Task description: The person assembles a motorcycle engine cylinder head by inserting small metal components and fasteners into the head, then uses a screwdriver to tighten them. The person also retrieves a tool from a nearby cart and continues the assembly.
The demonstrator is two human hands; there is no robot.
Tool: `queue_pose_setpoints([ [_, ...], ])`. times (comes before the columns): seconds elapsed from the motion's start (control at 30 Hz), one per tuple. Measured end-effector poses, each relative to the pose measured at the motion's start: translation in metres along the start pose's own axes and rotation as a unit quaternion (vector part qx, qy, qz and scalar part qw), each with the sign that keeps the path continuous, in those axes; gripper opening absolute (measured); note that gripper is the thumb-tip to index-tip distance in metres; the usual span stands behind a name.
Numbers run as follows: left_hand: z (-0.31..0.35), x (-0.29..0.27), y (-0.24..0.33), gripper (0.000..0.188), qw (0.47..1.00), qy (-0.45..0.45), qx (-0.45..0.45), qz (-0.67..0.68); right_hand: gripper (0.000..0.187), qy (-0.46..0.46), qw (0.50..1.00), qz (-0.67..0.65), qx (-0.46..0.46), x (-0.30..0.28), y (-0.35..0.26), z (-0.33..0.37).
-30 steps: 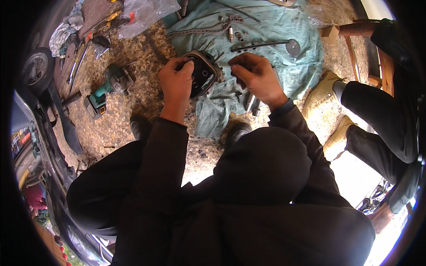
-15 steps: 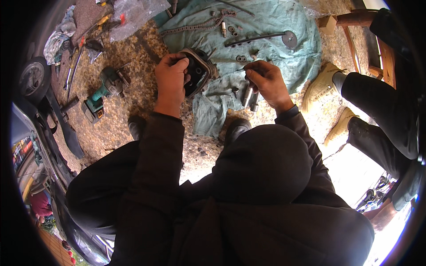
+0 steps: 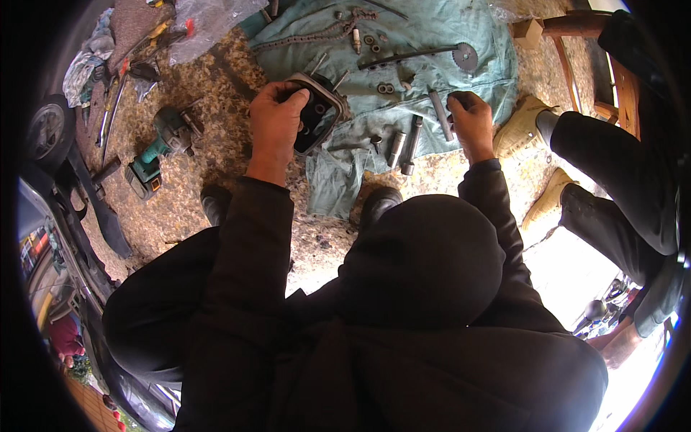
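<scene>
My left hand (image 3: 275, 124) grips the left rim of a squarish metal engine housing (image 3: 335, 122), its thumb over the edge. The housing has a dark hollow inside and studs on its far side. My right hand (image 3: 472, 124) is over the right part of the green cloth (image 3: 489, 57), fingers curled in. Right beside the fingertips is a grey metal tube (image 3: 440, 115); whether they hold it or something small is hidden. Between the hands lie a socket-like metal piece (image 3: 396, 148), a longer dark rod (image 3: 412, 145) and a small bolt (image 3: 376, 140).
On the cloth lie a chain (image 3: 302, 37), a spark plug (image 3: 356, 41), several small rings and a toothed wheel (image 3: 465, 57) by a dark bar. A green power tool (image 3: 160, 151) lies left on the stony floor. Another person's shoes (image 3: 524, 128) stand at the right.
My right hand has moved right, away from the middle of the cloth, uncovering the grey tube and dark rod. My left hand stays on the housing.
</scene>
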State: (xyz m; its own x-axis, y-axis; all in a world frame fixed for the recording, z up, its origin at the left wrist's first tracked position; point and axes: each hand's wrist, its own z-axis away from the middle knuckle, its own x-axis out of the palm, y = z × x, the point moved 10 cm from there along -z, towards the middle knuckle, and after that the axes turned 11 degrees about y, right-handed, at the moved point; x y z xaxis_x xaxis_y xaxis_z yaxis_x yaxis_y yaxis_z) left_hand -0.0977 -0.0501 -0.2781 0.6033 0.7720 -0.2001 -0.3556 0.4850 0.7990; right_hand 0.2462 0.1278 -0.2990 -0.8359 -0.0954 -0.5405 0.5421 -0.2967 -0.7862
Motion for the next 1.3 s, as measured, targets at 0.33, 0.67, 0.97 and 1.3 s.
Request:
queue_pose_setpoints([
  [0.33, 0.002, 0.001, -0.004, 0.012, 0.998, -0.025, -0.019, 0.063, 0.031, -0.047, 0.913, 0.365, -0.178, 0.020, 0.015, 0.010],
  [0.67, -0.010, -0.014, -0.011, 0.017, 0.996, 0.006, -0.031, 0.083, 0.023, -0.075, 0.931, 0.197, -0.299, 0.033, -0.091, 0.021],
  [0.97, 0.011, -0.062, 0.005, 0.027, 0.954, 0.219, 0.202, -0.023, 0.014, -0.323, 0.800, 0.195, -0.466, 0.120, -0.262, 0.096],
  [1.3, -0.005, -0.101, -0.011, 0.053, 0.918, 0.315, 0.194, -0.142, 0.022, -0.399, 0.645, 0.404, -0.511, 0.195, -0.285, 0.140],
])
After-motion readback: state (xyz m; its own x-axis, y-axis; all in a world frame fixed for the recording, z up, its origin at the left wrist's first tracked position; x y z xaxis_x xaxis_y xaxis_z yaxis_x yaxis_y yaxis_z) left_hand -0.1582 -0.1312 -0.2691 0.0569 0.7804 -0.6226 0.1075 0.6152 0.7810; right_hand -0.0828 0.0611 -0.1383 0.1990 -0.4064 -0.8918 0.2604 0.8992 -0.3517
